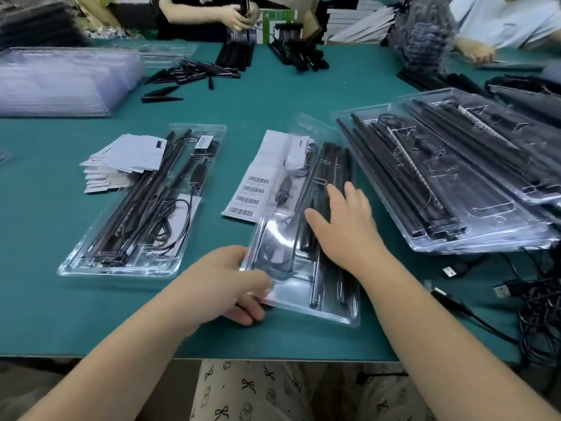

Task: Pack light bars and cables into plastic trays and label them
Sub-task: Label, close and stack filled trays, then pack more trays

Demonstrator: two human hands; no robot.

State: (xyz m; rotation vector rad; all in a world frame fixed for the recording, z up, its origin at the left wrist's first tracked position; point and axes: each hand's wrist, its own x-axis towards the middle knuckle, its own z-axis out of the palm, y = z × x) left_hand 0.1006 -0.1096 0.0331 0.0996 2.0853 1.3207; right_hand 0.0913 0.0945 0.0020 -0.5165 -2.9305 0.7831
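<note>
A clear plastic tray (334, 311) lies in front of me on the green table, holding black light bars (331, 165) and a coiled black cable (273, 253). My left hand (230, 284) grips the tray's near left corner, thumb on top and fingers underneath. My right hand (343, 226) lies flat on the bars in the tray, fingers straight. A sheet of barcode labels (252, 192) lies partly under the tray's left side. A second packed tray (142, 208), with a label stuck near its far end, sits to the left.
A stack of packed trays (455, 177) fills the right side. Loose USB cables (531, 305) lie at the near right edge. Printed cards (121, 162) sit far left, empty trays (60, 80) behind them. Loose black bars (194, 74) and other people's hands (236, 16) are across the table.
</note>
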